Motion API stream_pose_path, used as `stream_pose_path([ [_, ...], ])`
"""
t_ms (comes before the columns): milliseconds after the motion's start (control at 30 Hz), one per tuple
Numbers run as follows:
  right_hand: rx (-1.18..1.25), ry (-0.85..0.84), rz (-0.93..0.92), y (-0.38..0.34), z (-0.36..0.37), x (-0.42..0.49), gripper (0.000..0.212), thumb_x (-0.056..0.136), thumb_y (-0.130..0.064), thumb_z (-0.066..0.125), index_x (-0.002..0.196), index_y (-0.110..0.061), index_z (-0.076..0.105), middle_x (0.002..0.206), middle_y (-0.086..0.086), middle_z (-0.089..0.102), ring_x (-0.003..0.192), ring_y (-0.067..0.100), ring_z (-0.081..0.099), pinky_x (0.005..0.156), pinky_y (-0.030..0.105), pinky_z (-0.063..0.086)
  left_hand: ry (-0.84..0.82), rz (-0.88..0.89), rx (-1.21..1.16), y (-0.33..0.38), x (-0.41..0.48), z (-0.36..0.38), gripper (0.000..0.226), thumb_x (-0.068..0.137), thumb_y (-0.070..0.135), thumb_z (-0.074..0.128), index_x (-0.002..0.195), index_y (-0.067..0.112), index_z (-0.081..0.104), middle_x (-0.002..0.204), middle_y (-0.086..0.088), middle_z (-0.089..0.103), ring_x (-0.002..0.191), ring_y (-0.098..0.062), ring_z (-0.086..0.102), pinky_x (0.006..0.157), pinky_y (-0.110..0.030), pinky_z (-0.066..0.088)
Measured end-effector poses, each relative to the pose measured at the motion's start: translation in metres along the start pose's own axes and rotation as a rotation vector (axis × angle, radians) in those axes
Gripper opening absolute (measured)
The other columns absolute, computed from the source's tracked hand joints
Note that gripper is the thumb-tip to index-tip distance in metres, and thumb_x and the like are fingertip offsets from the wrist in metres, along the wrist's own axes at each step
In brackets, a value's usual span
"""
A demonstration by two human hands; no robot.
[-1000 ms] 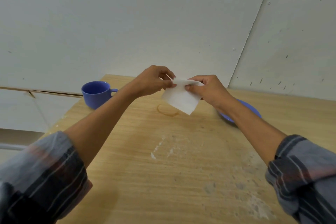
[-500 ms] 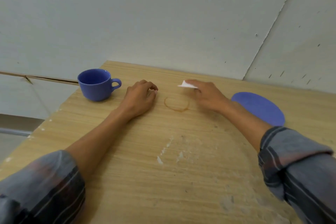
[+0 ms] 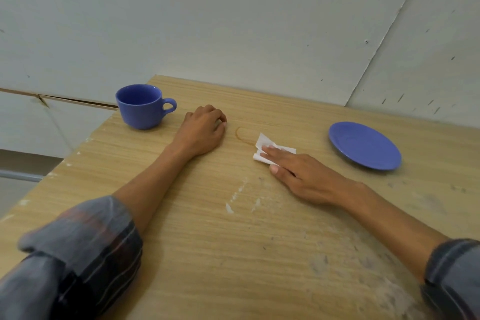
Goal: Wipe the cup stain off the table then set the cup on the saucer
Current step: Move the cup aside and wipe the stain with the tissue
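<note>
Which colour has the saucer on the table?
The saucer is blue, seen in the head view.

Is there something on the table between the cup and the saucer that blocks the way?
Yes. Between the cup and the saucer lie the left hand, the stain, and the right hand pressing a tissue. Lifting the cup over them should work.

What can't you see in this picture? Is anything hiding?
Head view only:
- Part of the stain: its right side lies under the tissue.
- Part of the tissue: the right hand lies flat across it.
- Left hand: fingers curl under, so the palm side is hidden.
- Cup: its bottom inside is hidden by its own wall.
- Both sleeves: cut off by the bottom edge.
</note>
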State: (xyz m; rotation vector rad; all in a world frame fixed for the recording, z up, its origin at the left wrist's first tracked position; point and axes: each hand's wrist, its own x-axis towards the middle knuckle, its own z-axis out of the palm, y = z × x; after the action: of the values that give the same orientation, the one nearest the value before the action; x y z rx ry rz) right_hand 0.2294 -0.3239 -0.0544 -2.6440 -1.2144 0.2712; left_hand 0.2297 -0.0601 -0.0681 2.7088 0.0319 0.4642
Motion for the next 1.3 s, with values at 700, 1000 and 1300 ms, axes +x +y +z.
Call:
stream_pose_path([
  [700,-0.016,0.090,0.045,-0.002,0.005,0.044,0.052,0.103,-0.038,0.022,0.152,-0.022,0.019,0.159,-0.012,0.012,0.144,-0.002,0.007,0.111,0.015,0.002,0.033,0.009,0.028,-0.004,0.004,0.006,0.026,0.093,0.026,0.045,0.112,0.018,0.062,0.122,-0.004,0.059,0.115,-0.024,0.051,0.098,-0.043,0.035],
  [1000,-0.048,-0.049,-0.140,0.014,-0.007,0.020,0.047,0.102,-0.040,0.026,0.149,-0.035,0.025,0.157,-0.020,0.017,0.143,-0.008,0.011,0.116,0.019,0.011,0.027,0.008,0.025,-0.004,0.005,0.006,0.026,0.093,0.026,0.044,0.112,0.018,0.061,0.122,-0.004,0.058,0.114,-0.024,0.051,0.098,-0.043,0.035],
  [1300,-0.018,0.145,0.278,0.034,-0.021,0.080,0.049,0.103,-0.035,0.025,0.149,-0.017,0.028,0.158,0.004,0.026,0.144,0.028,0.028,0.114,0.034,0.021,0.026,0.008,0.034,-0.003,0.004,0.005,0.027,0.094,0.026,0.044,0.113,0.017,0.061,0.122,-0.005,0.058,0.115,-0.025,0.050,0.098,-0.043,0.035],
])
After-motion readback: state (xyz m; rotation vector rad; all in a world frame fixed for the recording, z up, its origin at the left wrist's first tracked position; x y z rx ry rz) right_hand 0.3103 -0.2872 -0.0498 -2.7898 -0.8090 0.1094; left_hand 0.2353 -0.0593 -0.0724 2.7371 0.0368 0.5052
